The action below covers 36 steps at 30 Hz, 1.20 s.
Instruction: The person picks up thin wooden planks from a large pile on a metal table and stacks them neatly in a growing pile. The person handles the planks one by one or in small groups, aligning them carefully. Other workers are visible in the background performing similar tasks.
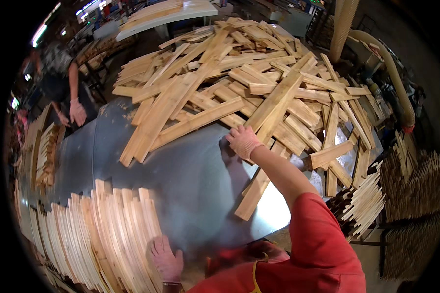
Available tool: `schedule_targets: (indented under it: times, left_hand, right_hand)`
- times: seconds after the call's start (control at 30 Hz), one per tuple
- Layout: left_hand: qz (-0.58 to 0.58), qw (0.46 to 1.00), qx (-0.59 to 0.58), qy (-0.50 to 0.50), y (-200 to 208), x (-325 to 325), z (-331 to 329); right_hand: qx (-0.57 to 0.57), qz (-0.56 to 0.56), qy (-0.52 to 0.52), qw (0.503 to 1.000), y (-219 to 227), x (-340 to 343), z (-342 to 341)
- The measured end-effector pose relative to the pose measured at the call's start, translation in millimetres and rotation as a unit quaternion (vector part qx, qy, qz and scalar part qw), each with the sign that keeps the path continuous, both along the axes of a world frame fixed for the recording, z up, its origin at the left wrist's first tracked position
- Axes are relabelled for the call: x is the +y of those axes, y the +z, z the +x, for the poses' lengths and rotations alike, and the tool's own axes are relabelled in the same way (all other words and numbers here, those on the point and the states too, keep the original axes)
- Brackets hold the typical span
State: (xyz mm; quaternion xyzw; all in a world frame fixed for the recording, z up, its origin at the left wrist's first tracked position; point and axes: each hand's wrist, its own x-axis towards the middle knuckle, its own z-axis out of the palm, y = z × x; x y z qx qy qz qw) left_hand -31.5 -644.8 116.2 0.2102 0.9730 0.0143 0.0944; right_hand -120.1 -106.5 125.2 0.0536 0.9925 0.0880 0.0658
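From my head camera, looking down, I see a wide grey metal counter [181, 166] with a big loose heap of pale wooden slats [259, 73] spread across its far half. My right hand [243, 141], in a pink work glove, is stretched forward with the arm in a red sleeve, and rests flat and open, fingers spread, at the near edge of that heap. It touches the lower end of one long slat [278, 100], whose long axis runs away from me, up and to the right. The hand grips nothing. Another long slat [198, 122] lies just to the left of this hand, slanting up to the right. My left hand [166, 259], also gloved, sits low and close to my body, open and lying against the right end of a neat row of slats [102, 229] stood on edge along the counter's near left side. So the loose heap lies ahead of me, and the right hand is far nearer to it. At the far left, another person's gloved hand [77, 112] hangs near a separate stack [46, 151].
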Motion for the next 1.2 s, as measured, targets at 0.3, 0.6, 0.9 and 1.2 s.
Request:
schedule_targets:
  times: [0.3, 0.6, 0.9, 1.2]
  left_hand:
    - [0.077, 0.994, 0.002, -0.08, -6, 148, 32]
    - [-0.009, 0.99, -0.126, -0.066, -26, 215, -3]
    - [0.411, 0.756, -0.494, 0.127, 9, 126, 24]
    - [0.043, 0.991, 0.126, -0.008, -40, -80, 97]
  right_hand:
    - [0.159, -0.174, 0.233, 0.944, 38, -50, 59]
    - [0.285, 0.027, -0.498, 0.819, 11, 195, 280]
    - [0.555, -0.437, -0.484, 0.517, -72, 146, 379]
    - [0.384, -0.752, -0.422, 0.329, -32, -149, 257]
